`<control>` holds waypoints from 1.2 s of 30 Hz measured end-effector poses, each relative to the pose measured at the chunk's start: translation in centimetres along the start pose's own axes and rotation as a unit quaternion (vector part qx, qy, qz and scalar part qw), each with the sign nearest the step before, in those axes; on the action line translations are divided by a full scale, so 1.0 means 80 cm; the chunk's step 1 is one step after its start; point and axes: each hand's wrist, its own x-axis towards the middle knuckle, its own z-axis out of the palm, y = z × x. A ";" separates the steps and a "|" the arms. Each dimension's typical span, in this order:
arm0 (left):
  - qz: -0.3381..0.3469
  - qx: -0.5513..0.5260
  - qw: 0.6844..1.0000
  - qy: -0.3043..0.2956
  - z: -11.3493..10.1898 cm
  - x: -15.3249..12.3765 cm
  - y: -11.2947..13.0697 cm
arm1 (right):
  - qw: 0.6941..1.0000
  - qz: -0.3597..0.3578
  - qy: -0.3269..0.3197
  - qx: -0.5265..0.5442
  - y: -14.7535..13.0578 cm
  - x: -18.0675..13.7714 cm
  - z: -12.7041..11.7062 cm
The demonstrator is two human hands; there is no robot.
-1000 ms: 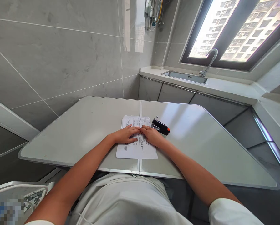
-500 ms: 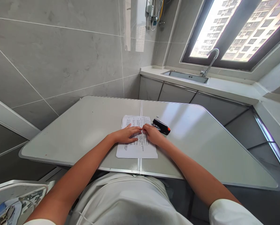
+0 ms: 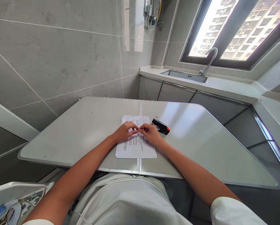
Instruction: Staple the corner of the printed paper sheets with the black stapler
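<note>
A printed sheet of paper [image 3: 135,149] lies on the grey folding table [image 3: 83,131], across its centre seam. My left hand [image 3: 124,132] and my right hand [image 3: 152,134] hover over the sheet's upper half. Both have their fingers curled, and the fingertips meet in a pinch above the text. What the tips hold, if anything, is too small to make out. A black stapler [image 3: 160,126] with an orange end lies on the table just right of the sheet, close to my right hand.
A tiled wall stands behind the table. A counter with a sink [image 3: 184,76] and a faucet [image 3: 209,61] runs under the window at the back right. A white object [image 3: 15,200] sits low at the bottom left, below the table edge.
Both hands lay flat on the sheet with fingers stretched out; now they have lifted and curled, with the fingertips pinched together. The sheet and stapler have stayed put.
</note>
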 end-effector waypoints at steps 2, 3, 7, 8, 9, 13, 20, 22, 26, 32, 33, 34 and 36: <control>-0.004 -0.015 1.000 0.019 0.001 0.000 0.000 | 1.000 -0.004 0.012 0.007 0.000 0.000 0.002; -0.008 -0.023 0.999 0.026 0.002 -0.001 0.000 | 1.000 -0.003 0.016 0.011 0.000 0.000 0.002; -0.013 -0.042 0.998 0.037 0.005 0.000 0.001 | 1.000 0.006 0.019 0.024 -0.001 0.001 0.003; -0.012 -0.040 0.998 0.038 0.005 0.001 0.002 | 0.999 0.004 0.020 0.025 -0.002 0.001 0.003; -0.012 -0.035 0.998 0.041 0.004 0.002 0.002 | 0.999 0.000 0.024 0.023 -0.004 0.001 0.003; -0.068 0.038 0.990 0.116 -0.012 0.003 -0.011 | 0.996 -0.042 0.075 -0.034 -0.011 0.003 -0.013; -0.313 0.209 0.887 0.266 -0.088 -0.027 -0.086 | 0.966 -0.017 0.155 -0.208 0.009 0.013 -0.080; -0.372 0.226 0.853 0.289 -0.108 -0.041 -0.104 | 0.961 0.026 0.121 -0.248 0.018 0.014 -0.096; -0.473 0.272 0.772 0.325 -0.128 -0.061 -0.126 | 0.947 0.096 -0.034 -0.304 0.027 0.014 -0.110; -0.531 0.275 0.730 0.332 -0.128 -0.068 -0.138 | 0.902 0.186 -0.007 -0.389 0.016 0.007 -0.091; -0.537 0.274 0.724 0.335 -0.128 -0.068 -0.140 | 0.899 0.187 0.023 -0.396 0.012 0.005 -0.085; -0.543 0.273 0.719 0.338 -0.129 -0.069 -0.141 | 0.899 0.176 0.052 -0.397 0.008 0.004 -0.079; -0.549 0.267 0.716 0.337 -0.130 -0.071 -0.142 | 0.910 0.136 0.096 -0.380 -0.001 0.001 -0.067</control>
